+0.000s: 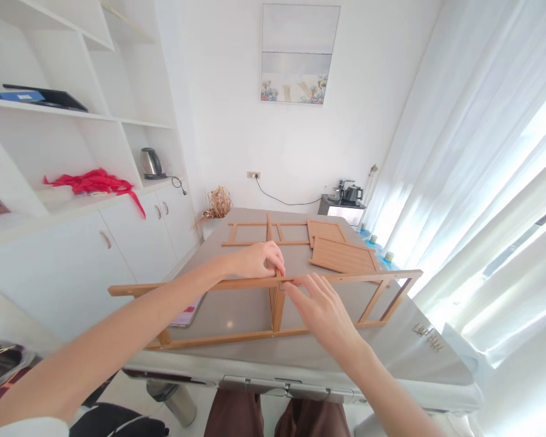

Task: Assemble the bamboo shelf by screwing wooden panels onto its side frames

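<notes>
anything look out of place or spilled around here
Mainly the red cloth: it lies crumpled on the shelf, one strip dangling over the edge. On the table, two wooden panels overlap askew. I see no spill, nor obvious damage to the wooden frame.

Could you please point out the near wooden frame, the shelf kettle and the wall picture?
Near wooden frame (278,311): head view, middle crosspiece.
Shelf kettle (151,164): head view, body.
Wall picture (299,56): head view, centre.

The left arm (164,309) hides parts of the frame (277,311) and a pink item (188,315). What the right hand (317,306) fingers is too small to tell, like the brass bits (428,335). The bottom edge cuts off the trousers (234,413).
</notes>
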A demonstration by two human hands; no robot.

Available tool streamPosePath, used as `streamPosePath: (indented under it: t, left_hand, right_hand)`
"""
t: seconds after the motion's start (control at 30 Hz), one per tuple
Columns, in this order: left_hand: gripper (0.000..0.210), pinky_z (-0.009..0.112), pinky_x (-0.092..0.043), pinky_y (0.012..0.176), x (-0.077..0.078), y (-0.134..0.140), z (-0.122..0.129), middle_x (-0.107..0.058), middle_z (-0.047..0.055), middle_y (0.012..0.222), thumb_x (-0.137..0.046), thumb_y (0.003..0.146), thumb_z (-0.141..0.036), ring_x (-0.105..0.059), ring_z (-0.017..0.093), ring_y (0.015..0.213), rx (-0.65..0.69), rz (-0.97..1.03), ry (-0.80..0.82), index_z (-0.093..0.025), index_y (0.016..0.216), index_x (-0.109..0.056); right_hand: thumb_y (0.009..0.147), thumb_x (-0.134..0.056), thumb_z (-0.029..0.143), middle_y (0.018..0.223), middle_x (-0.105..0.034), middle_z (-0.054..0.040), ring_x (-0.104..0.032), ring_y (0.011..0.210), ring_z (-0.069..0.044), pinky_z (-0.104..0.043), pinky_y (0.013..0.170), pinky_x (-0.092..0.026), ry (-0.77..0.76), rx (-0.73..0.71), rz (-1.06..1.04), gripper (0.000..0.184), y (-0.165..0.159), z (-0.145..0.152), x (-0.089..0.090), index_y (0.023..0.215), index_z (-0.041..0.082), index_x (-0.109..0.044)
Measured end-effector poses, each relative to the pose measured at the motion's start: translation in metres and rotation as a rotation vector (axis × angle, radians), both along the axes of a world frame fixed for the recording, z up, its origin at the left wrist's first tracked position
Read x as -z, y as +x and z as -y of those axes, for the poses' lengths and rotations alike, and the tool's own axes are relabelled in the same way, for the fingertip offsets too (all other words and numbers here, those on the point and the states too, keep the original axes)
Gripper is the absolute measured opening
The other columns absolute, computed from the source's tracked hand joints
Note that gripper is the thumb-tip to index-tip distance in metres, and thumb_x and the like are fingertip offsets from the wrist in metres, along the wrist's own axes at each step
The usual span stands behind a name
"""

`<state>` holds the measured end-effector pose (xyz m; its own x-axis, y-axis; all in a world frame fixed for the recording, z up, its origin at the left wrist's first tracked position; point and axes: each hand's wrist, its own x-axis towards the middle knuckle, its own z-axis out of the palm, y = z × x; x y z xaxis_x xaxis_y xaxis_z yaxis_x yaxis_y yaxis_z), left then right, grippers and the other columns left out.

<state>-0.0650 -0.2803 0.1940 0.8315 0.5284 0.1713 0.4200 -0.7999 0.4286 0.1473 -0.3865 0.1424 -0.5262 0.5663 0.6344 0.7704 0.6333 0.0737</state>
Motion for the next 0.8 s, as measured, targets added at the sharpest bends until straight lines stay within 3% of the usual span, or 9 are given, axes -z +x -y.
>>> streamPosePath:
  t: [0.1, 0.23, 0.4, 0.5, 0.57, 0.63, 0.7, 0.8]
  left_hand:
    - [0.04, 0.028, -0.046, 0.1, 0.0, 0.0, -0.002, -0.07, 0.002, 0.114, -0.045, 0.082, -0.006, -0.058, 0.017, 0.116, -0.004, -0.028, -0.002, -0.026, 0.097, -0.076]
    - [0.051, 0.03, -0.041, 0.11, -0.007, 0.0, 0.006, -0.054, -0.003, 0.144, -0.036, 0.089, -0.011, -0.049, 0.017, 0.133, -0.115, -0.074, -0.027, -0.031, 0.127, -0.063]
    - [0.043, 0.037, -0.035, 0.115, -0.013, -0.006, 0.03, -0.033, -0.002, 0.159, -0.029, 0.102, -0.041, -0.039, 0.021, 0.141, -0.223, -0.102, -0.006, -0.034, 0.137, -0.053]
    - [0.052, 0.04, -0.036, 0.114, -0.009, -0.01, 0.046, -0.027, 0.001, 0.161, -0.029, 0.099, -0.059, -0.038, 0.026, 0.142, -0.309, -0.157, 0.065, -0.035, 0.143, -0.046]
    - [0.06, 0.042, -0.042, 0.106, -0.004, -0.009, 0.055, -0.028, 0.005, 0.161, -0.034, 0.095, -0.067, -0.047, 0.03, 0.134, -0.384, -0.2, 0.156, -0.036, 0.145, -0.042]
    - [0.066, 0.042, -0.048, 0.093, 0.0, -0.005, 0.061, -0.043, 0.009, 0.15, -0.036, 0.091, -0.072, -0.062, 0.03, 0.113, -0.471, -0.238, 0.234, -0.036, 0.146, -0.04]
    - [0.068, 0.04, -0.049, 0.079, 0.001, 0.0, 0.065, -0.065, 0.009, 0.122, -0.036, 0.09, -0.073, -0.067, 0.028, 0.09, -0.519, -0.284, 0.266, -0.034, 0.144, -0.042]
    - [0.061, 0.035, -0.043, 0.07, -0.001, 0.007, 0.067, -0.067, 0.002, 0.073, -0.034, 0.093, -0.069, -0.066, 0.028, 0.076, -0.477, -0.338, 0.247, -0.032, 0.14, -0.046]
  right_hand:
    - [0.092, -0.044, 0.0, 0.102, -0.063, -0.0054, -0.05, 0.085, -0.018, -0.031, 0.075, -0.039, -0.002, -0.063, 0.083, 0.031, 0.005, -0.001, -0.009, 0.107, 0.02, -0.062]
    - [0.091, -0.046, -0.001, 0.098, -0.062, -0.004, -0.047, 0.081, -0.017, -0.03, 0.073, -0.037, 0.002, -0.063, 0.142, 0.029, 0.009, -0.003, -0.015, 0.103, 0.02, -0.062]
    - [0.094, -0.044, 0.003, 0.093, -0.061, -0.0041, -0.046, 0.08, -0.017, -0.029, 0.073, -0.038, -0.023, -0.091, 0.104, 0.025, 0.008, 0.002, -0.012, 0.102, 0.018, -0.061]
    - [0.096, -0.043, 0.006, 0.083, -0.059, -0.0024, -0.048, 0.078, -0.017, -0.029, 0.072, -0.039, -0.072, -0.129, 0.034, 0.022, 0.015, 0.017, -0.002, 0.102, 0.018, -0.06]
    - [0.098, -0.042, 0.01, 0.08, -0.059, -0.0017, -0.049, 0.076, -0.016, -0.029, 0.071, -0.04, -0.131, -0.128, -0.017, 0.02, 0.025, 0.03, 0.009, 0.1, 0.019, -0.06]
    - [0.1, -0.04, 0.014, 0.081, -0.06, -0.002, -0.051, 0.076, -0.016, -0.029, 0.071, -0.042, -0.212, -0.088, -0.082, 0.02, 0.042, 0.044, 0.023, 0.101, 0.02, -0.06]
    - [0.102, -0.039, 0.019, 0.082, -0.061, -0.0025, -0.055, 0.078, -0.017, -0.029, 0.071, -0.046, -0.278, -0.029, -0.17, 0.021, 0.065, 0.055, 0.039, 0.103, 0.021, -0.06]
    - [0.103, -0.037, 0.023, 0.091, -0.066, -0.0052, -0.062, 0.086, -0.018, -0.031, 0.077, -0.05, -0.35, 0.073, -0.336, 0.022, 0.109, 0.065, 0.067, 0.108, 0.022, -0.059]
